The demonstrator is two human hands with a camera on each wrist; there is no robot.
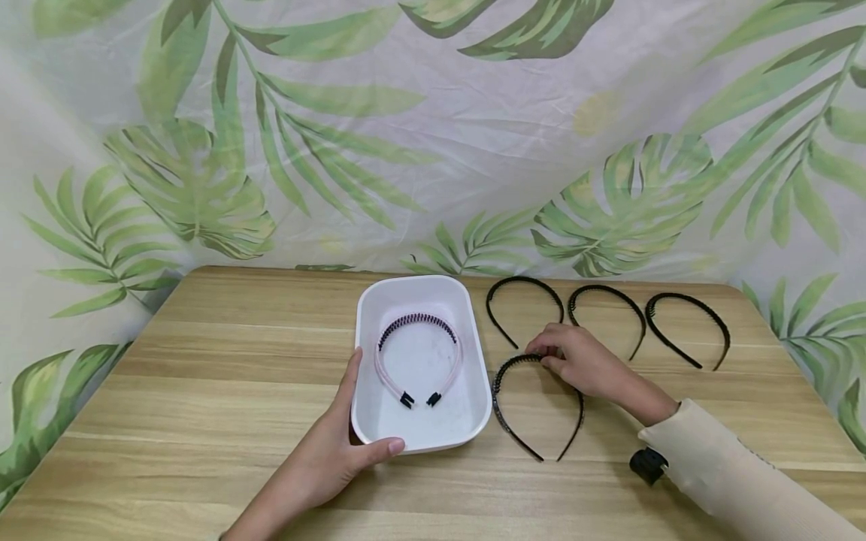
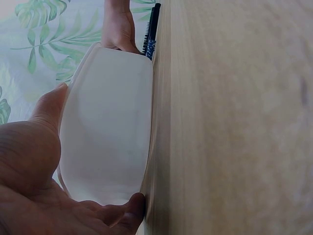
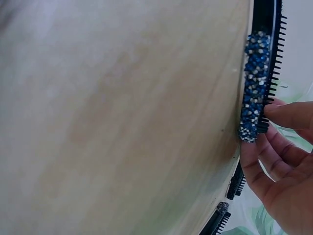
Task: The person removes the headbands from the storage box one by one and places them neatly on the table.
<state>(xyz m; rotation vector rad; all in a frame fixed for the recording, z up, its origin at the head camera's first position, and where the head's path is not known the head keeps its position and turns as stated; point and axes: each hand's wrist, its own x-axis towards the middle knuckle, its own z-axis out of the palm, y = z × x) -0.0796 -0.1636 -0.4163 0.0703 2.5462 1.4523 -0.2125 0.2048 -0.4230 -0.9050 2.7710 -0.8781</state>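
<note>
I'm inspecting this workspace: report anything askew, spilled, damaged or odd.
Nothing stands out: no spill or breakage shows. At least one pink headband lies inside the white tray, which the left hand grips; three black headbands form a row; the right hand pinches a fourth black headband.

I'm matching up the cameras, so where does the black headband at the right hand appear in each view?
Head: the black headband is right of centre, just right of the white tray.
Left wrist: a narrow dark strip near the top edge, beyond the tray.
Right wrist: large at the upper right, its blue and silvery sparkles showing.
Shared landmark: the right hand, at the headband in all three.
</note>
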